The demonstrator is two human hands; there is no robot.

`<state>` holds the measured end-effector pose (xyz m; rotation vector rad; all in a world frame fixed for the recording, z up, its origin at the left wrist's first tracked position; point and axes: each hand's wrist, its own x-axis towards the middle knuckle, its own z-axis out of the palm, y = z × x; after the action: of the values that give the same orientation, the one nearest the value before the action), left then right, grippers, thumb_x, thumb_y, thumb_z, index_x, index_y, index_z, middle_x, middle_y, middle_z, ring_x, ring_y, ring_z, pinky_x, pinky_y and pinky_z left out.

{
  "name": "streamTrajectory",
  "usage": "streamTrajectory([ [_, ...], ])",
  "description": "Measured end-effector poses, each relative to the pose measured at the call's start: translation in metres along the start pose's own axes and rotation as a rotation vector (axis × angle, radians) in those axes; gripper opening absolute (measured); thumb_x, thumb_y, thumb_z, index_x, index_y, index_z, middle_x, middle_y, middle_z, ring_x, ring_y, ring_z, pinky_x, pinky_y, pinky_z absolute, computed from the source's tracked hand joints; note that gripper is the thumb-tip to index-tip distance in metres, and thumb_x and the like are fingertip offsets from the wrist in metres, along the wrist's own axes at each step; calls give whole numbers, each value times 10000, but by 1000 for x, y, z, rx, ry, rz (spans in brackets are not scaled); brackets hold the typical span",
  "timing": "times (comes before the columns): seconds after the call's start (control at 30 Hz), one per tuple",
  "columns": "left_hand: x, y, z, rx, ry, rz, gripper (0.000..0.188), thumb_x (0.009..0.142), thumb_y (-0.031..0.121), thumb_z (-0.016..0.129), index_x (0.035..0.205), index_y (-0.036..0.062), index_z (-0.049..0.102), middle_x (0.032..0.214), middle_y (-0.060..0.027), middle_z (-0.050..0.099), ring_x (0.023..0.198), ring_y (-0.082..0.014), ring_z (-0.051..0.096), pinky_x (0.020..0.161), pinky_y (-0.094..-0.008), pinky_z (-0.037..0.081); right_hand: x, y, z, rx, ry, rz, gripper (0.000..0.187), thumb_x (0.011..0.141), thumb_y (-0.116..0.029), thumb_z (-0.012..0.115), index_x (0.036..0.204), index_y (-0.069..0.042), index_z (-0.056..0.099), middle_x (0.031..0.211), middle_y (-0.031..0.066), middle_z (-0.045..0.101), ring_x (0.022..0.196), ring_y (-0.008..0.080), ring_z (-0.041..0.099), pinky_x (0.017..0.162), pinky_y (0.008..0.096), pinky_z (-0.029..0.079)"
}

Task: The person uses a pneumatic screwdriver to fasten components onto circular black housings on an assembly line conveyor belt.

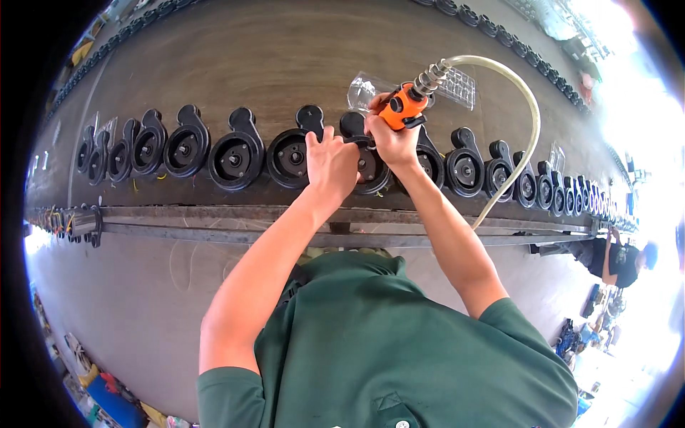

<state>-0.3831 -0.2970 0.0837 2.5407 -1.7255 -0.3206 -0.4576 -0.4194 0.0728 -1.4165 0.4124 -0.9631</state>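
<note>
A row of black round housings, each with a smaller round lobe on top, runs along the near side of the dark table. My left hand (pixel 332 165) is closed on the left edge of one black round housing (pixel 372 170) in the middle of the row. Its fingers also lie against the neighbouring wheel-like housing (pixel 288 158). Held in my right hand (pixel 394 141), above the gripped housing, is an orange air tool (pixel 403 107) with a metal coupling and a clear hose (pixel 531 107). Its working tip is hidden behind my hand.
Behind the tool lies a clear plastic tray (pixel 457 89). More housings (pixel 187 141) stretch along both sides, and a second row (pixel 499 32) lines the far edge. A metal rail (pixel 235 232) borders the table in front of me. Another person (pixel 621 260) stands far right.
</note>
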Motion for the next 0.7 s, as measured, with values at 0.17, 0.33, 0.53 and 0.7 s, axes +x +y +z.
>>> streamTrajectory([
  [0.17,5,3,-7,32,-56,-17,314,712,413,895,882,164,806,919,-30,730,1138,-223,583,864,-430,437,-5,5,2,-44,-55,-33,147,795,45,647,935,17,612,855,25,650,751,66,589,676,245,503],
  [0.33,-1,1,4,39,73,-2,260,685,371,903,799,167,789,875,-21,748,1123,-202,612,823,-394,458,-18,4,-7,-36,-5,-63,262,819,40,657,1069,38,577,840,45,668,751,87,634,665,235,517],
  [0.53,-1,0,6,-6,66,-8,314,665,347,906,853,122,791,945,-74,741,1178,-259,606,846,-442,491,-50,-20,-17,155,34,46,252,871,39,557,1122,36,536,773,61,592,675,143,582,647,302,505],
  [0.7,-1,-1,8,-17,68,-10,339,671,346,907,888,113,790,985,-87,740,1187,-269,607,861,-446,495,-60,-22,-20,140,68,50,240,873,39,530,1113,40,526,771,72,565,662,157,551,654,345,513],
])
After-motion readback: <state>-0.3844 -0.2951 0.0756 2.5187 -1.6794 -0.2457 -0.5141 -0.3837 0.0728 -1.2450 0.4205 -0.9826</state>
